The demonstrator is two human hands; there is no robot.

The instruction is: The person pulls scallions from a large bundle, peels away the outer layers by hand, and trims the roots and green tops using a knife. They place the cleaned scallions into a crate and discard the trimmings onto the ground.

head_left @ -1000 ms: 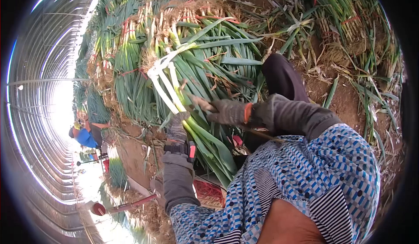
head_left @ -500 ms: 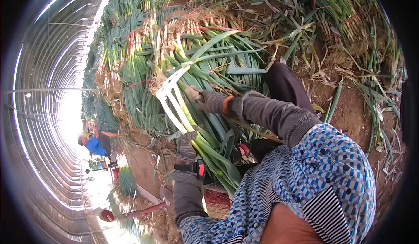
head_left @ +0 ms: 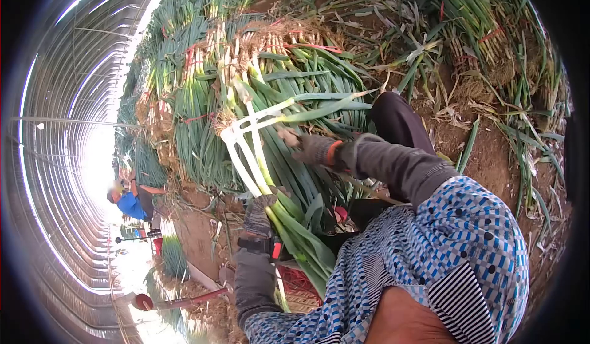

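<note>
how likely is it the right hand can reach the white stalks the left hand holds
Probably yes: the right hand is close beside the white stalks, with nothing visibly between; the left hand grips nearer their green ends.

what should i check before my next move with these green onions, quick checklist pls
1. Left hand closed round the held stalks: ok, wrapped where white turns to green.
2. Right hand free: cannot tell, its fingers are beside the leaves and grip is unclear.
3. Stalks all pointing one way: not ok, other pale stalks cross near the held ones' root ends.
4. Tie on the held stalks: cannot tell, none shows, but the left hand hides part.
5. Piled bundles tied: cannot tell for all, red ties show on several.
6. Other person out of the way: ok, well off in the background.
</note>
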